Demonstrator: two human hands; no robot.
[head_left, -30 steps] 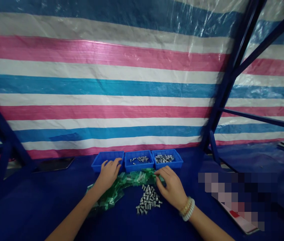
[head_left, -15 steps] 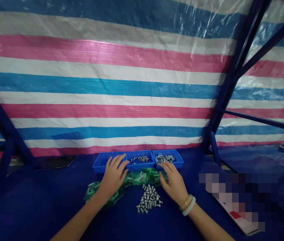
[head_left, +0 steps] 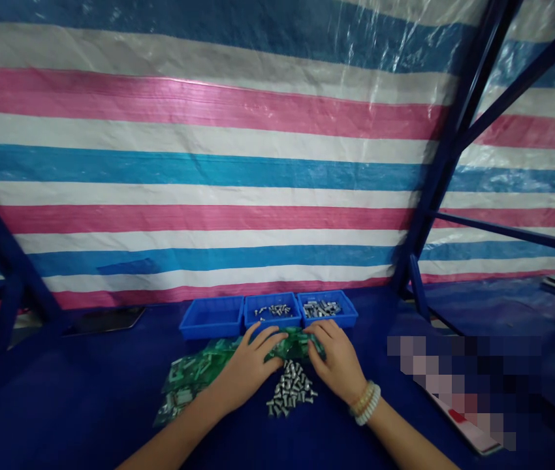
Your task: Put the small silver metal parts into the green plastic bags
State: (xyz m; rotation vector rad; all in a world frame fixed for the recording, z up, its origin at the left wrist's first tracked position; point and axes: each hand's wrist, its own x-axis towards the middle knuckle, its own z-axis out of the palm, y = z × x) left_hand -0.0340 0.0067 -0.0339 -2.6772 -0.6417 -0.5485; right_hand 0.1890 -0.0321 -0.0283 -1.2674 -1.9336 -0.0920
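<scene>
Green plastic bags [head_left: 194, 369] with small metal parts inside lie in a row across the blue table. My left hand [head_left: 253, 362] is over the middle of the row, fingers spread and slightly bent, thumb towards the pile of screws. At the row's right end, my right hand [head_left: 339, 359] rests its curved fingertips on the green plastic, thumb apart from the fingers. Whether either hand pinches the plastic is hard to see. Between my hands and nearer to me is a loose pile of silvery screws [head_left: 290, 391].
Behind the bags stand three blue trays: a left tray [head_left: 212, 318] with nothing visible inside, a middle tray [head_left: 258, 323] with small screws, and a right tray [head_left: 350, 320] with metal pieces. A dark phone [head_left: 106, 321] lies back left. A partly pixelated flat object [head_left: 473, 434] lies right.
My left hand has moved right and towards me, from beside the left tray to over the middle of the green bags. More of the left bag shows. My right hand has hardly moved.
</scene>
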